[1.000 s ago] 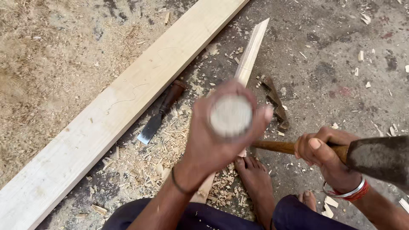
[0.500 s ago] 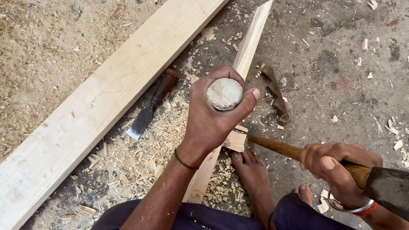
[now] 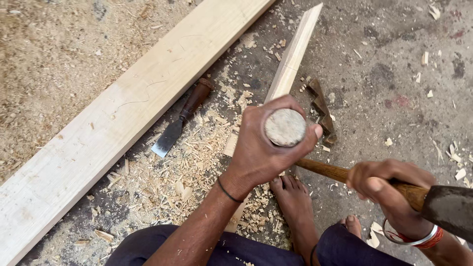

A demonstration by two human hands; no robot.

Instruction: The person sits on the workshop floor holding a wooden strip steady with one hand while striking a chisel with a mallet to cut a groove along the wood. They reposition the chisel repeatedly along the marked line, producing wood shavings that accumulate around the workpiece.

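Left hand (image 3: 258, 150) clamped around a chisel handle (image 3: 285, 127), its round, worn butt end facing up, held upright over a narrow wooden strip (image 3: 290, 61) on the concrete floor (image 3: 394, 64). Right hand (image 3: 389, 184) gripped on a wooden hammer handle (image 3: 327, 171), dark head (image 3: 451, 209) at lower right. A 2nd chisel (image 3: 180, 118) lies in shavings (image 3: 187, 157) beside a wide plank (image 3: 123, 103). Bare foot (image 3: 295, 207) rests by the strip.

Bare feet, dark navy trousers, a thin black band on the left wrist, silver and red bangles on the right.
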